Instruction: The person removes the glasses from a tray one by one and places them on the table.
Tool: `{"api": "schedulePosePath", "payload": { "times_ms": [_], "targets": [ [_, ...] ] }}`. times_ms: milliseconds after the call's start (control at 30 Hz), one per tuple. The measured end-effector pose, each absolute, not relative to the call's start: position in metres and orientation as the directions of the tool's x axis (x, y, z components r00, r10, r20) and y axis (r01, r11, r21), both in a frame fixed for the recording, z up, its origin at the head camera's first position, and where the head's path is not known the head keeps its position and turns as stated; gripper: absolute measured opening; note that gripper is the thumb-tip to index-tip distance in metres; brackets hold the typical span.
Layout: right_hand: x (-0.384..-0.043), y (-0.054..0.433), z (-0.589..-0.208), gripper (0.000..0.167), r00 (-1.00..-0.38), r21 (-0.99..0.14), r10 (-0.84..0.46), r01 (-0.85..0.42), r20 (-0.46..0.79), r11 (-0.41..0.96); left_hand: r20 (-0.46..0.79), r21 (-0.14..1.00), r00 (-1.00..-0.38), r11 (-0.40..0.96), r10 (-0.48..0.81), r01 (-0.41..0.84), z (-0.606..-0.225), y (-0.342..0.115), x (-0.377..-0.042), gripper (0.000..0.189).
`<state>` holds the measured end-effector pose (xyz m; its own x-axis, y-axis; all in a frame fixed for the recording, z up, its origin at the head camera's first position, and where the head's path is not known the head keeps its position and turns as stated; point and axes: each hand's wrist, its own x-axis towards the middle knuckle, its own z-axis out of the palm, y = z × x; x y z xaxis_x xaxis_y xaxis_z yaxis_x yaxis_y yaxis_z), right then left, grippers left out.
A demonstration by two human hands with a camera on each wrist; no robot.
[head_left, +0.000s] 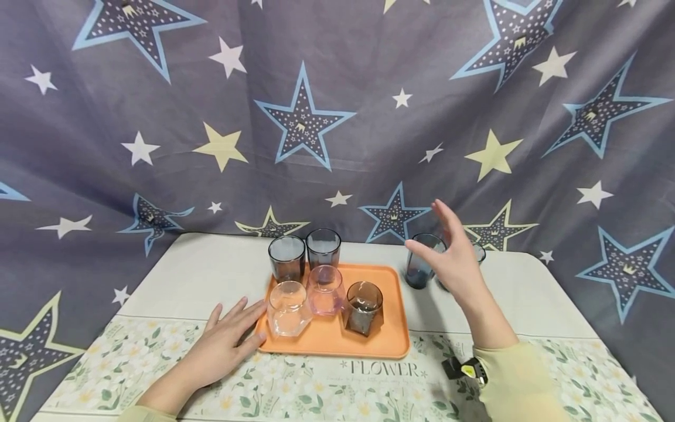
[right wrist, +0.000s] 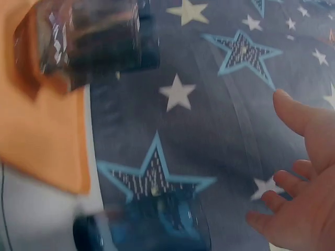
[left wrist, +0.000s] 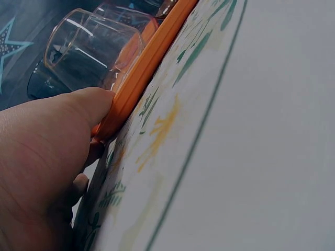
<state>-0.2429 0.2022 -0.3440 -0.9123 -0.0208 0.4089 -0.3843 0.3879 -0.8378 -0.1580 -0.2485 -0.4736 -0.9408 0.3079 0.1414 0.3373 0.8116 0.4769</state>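
My left hand (head_left: 227,340) grips the left edge of an orange tray (head_left: 392,316); in the left wrist view its thumb (left wrist: 94,102) lies against the rim. On the tray stand a clear glass (head_left: 289,310), a pinkish glass (head_left: 325,293) and a brown glass (head_left: 362,310). Two dark grey glasses, one (head_left: 287,258) left of the other (head_left: 324,246), stand at its back edge. My right hand (head_left: 459,258), thumb and fingers spread apart, is raised beside a tall blue glass (head_left: 418,269), holding nothing. Another glass (head_left: 479,253) is mostly hidden behind this hand.
A white table (head_left: 211,264) carries a floral cloth (head_left: 295,387) along its front. Behind it hangs a grey curtain (head_left: 369,146) printed with stars. A dark strap with a yellow-faced device (head_left: 469,370) sits at the right wrist.
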Motion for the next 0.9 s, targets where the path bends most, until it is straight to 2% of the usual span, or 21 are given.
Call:
{"api": "schedulePosePath", "payload": {
  "times_ms": [567,900],
  "targets": [
    [-0.246,0.111,-0.343,0.095,-0.908,-0.861,-0.145,-0.418,0.393,0.289,0.127,0.485,-0.948,0.815,0.293,0.317,-0.476,-0.247,-0.157,0.067],
    [-0.254,0.078,-0.349,0.093,-0.932,-0.867,-0.196,-0.357,0.305,0.347,0.135,0.476,-0.946,0.818,0.296,0.324,-0.472,-0.246,-0.155,0.066]
  ]
}}
